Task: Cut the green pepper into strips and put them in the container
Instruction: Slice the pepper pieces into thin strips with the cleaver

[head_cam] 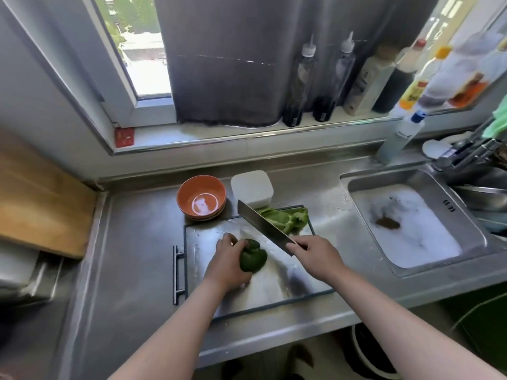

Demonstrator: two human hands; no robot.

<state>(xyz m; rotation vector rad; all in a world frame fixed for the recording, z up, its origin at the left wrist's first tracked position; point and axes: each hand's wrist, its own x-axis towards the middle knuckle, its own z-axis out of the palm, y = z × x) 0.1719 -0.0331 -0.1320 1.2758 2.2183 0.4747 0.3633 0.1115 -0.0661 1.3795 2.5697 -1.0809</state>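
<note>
Two hands work at centre frame over a steel board (274, 286) on the counter.

- Far left: wooden slab (41, 201), not in play.
- Centre left: orange bowl (201, 198) just behind the board's far-left corner. A white container (251, 189) sits beside it to the right, at the board's far edge. Cannot read what is in it.
- Left hand (227, 261): fingers curled round the pepper (253, 256) from its left side, pinning it to the board.
- Pepper: centre-left on the board, dark green and lobed. Its long axis looks to run up-and-down in frame, though the hand hides part.
- Knife (263, 226): blade slants from lower right to upper left, tip up near the container. It looks lifted, close to the pepper but apart from it.
- Cut pieces (285, 218): paler green slabs at the board's far-right corner, behind the blade. Broad still, not strips by my reading.
- Right hand (315, 256): closed round the knife handle, just right of the pepper.
- Right of frame: sink (406, 215), foamy.

Judgement: the pepper lies down-left of the blade, nearer the left hand. The knife hand is the one to travel, with the left as clamp. The left fingertips sit near the likely cutting line, which is the risk.
</note>
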